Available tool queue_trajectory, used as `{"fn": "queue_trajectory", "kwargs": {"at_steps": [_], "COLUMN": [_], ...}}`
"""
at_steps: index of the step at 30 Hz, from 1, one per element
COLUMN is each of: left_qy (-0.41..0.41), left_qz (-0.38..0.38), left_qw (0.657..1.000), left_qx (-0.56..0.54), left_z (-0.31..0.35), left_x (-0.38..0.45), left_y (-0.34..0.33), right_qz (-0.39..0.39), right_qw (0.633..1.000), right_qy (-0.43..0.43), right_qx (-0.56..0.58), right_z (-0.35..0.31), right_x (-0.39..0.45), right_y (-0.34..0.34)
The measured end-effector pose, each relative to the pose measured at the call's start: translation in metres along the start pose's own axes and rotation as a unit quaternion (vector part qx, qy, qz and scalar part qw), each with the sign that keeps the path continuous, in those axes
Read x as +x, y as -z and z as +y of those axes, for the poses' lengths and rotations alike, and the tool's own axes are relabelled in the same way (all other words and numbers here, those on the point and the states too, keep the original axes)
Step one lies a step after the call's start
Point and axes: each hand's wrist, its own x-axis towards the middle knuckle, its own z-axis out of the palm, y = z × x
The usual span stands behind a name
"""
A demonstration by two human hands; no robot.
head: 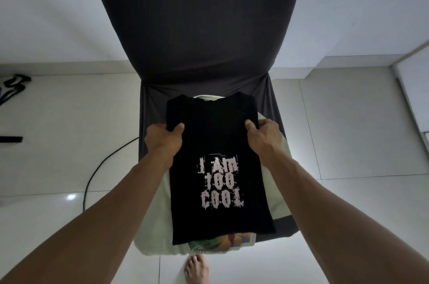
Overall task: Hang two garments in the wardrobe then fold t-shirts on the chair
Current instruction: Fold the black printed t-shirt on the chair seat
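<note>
Chair (197,28) fills the middle, draped in a dark cover, with its tall back going up out of view. On its seat lies a pale t-shirt (162,221) with a bright print peeking out at the near edge; most of it is hidden. On top lies the black t-shirt (218,139) with white words, folded into a long strip so it can be folded again. The left hand (164,138) pinches its left edge, fingers under and thumb curled on top. The right hand (263,136) grips the right edge the same way. I think they hold it there to fold the top half down. A black cable (97,172) runs on the floor. A bare foot (196,269) is cut off at the bottom. The wardrobe is not in view
</note>
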Motion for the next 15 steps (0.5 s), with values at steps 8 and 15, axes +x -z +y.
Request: {"fn": "queue_trajectory", "kwargs": {"at_steps": [8,15], "left_qy": [0.024,-0.197], "left_qz": [-0.031,0.104], "left_qw": [0.987,0.972], "left_qx": [-0.157,0.076], "left_z": [0.029,-0.002], "left_x": [0.041,0.015], "left_y": [-0.01,-0.016], "right_qz": [0.03,0.099], "right_qw": [0.995,0.972], "right_qy": [0.064,0.183], "right_qx": [0.073,-0.111], "right_z": [-0.039,-0.015], "right_x": [0.049,0.024], "right_y": [-0.005,-0.014]}}
